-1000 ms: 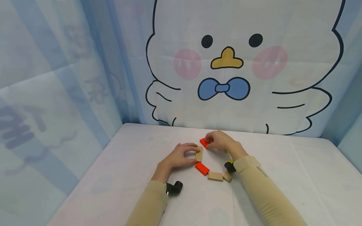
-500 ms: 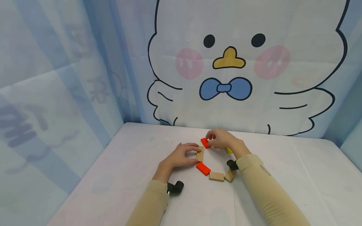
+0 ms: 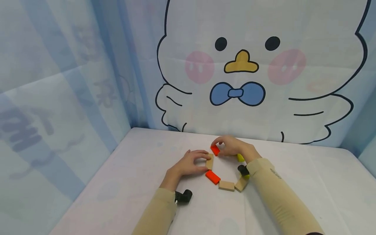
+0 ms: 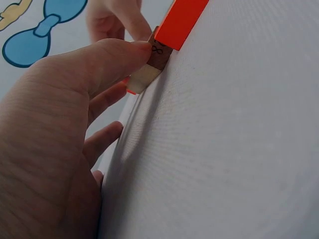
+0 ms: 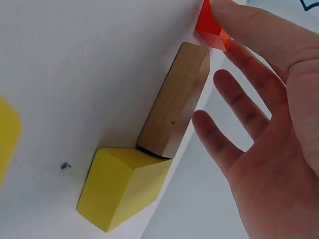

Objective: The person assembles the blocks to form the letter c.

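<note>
In the head view, my left hand (image 3: 188,164) holds a wooden block (image 3: 209,161) between thumb and fingers, on the left of a curved row of blocks. The left wrist view shows my thumb on the block's dark, marked end (image 4: 158,54), touching or nearly touching a red block (image 4: 180,22). At the far end of the row, my right hand (image 3: 230,146) pinches another red block (image 3: 215,150), a small distance from the wooden one. Beneath that hand's spread fingers in the right wrist view lie a wooden block (image 5: 172,104) and a yellow block (image 5: 109,184), end to end.
The near side of the ring has a wooden block (image 3: 226,186) and a slanted wooden block (image 3: 241,184). A yellow block (image 3: 241,158) shows beside the right wrist; a second is partly hidden under its camera. A white cloth (image 3: 117,195) covers the table, with a printed curtain (image 3: 235,117) behind.
The red block in my right hand has turned slightly, and my index finger now reaches its far end. The right forearm uncovers more of the yellow blocks. My left hand keeps its hold.
</note>
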The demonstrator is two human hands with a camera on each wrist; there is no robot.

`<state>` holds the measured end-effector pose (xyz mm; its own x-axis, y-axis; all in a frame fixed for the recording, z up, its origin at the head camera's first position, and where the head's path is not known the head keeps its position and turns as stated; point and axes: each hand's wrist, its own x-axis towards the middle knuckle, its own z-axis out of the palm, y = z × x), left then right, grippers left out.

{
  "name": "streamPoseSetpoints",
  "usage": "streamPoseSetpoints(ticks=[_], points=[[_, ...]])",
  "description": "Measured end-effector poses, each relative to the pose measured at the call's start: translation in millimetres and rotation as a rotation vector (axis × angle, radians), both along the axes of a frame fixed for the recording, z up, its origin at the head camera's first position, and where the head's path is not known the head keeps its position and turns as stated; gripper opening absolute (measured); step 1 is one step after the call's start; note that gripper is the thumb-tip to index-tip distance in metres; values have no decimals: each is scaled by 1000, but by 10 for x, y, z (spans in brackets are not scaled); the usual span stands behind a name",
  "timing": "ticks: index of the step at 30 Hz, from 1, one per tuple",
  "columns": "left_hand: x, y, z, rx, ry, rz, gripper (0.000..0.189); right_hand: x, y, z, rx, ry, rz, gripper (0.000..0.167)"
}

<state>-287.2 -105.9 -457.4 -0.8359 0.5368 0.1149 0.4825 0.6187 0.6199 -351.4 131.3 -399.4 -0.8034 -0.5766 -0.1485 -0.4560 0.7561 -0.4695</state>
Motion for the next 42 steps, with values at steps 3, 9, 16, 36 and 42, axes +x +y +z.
streamPoseSetpoints(ticks=[3,9,16,36,42], points=[[-4,2,1,2,1,-4,41,-13,-3,2,15,-14,1,40],[-16,-6,1,2,-1,2,41,-25,-15,-2,13,-25,-10,40],[-4,-10,-10,0,-12,-5,42,-24,-21,-32,-4,-31,-42,39],[-13,-4,1,-6,-19,18,42,-54,-120,-61,-8,28,-102,45],[-9,-10,4,-8,-11,12,41,-45,-98,-48,-5,24,-91,47]])
